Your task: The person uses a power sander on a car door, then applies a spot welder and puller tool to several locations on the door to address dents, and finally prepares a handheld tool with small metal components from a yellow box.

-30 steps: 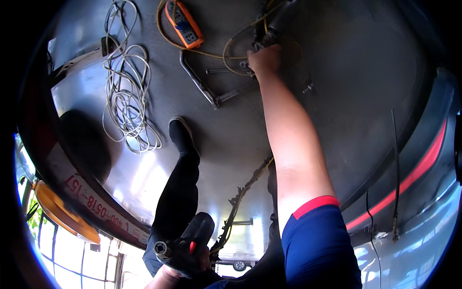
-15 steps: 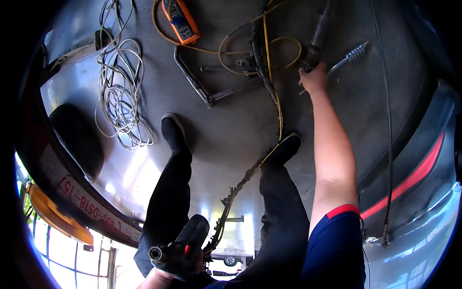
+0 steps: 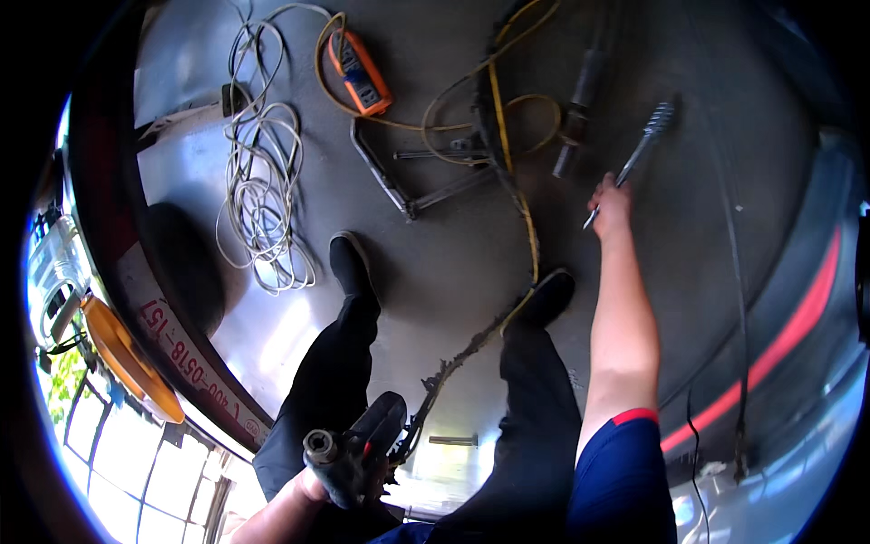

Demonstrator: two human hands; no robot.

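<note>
- the right hand [image 3: 613,204] is closed around the thin lower part of a silver rod with ribbed end [image 3: 645,145], over the floor at the right; whether the rod touches the floor, i cannot tell.
- the left hand [image 3: 315,486] grips a black power tool [image 3: 358,453] near the legs; its fingers are mostly hidden.
- the rod could slip or swing, in my judgement, because it is held near one end; it might then knock the metal cylinder [image 3: 584,91] beside it.
- the yellow cable [image 3: 503,127] passes right at the right shoe [image 3: 551,297], so a step could catch it and cause a trip.
- a white band [image 3: 190,349] at the left carries red printed characters, apparently upside down.
- on the power tool i can read no label.
</note>
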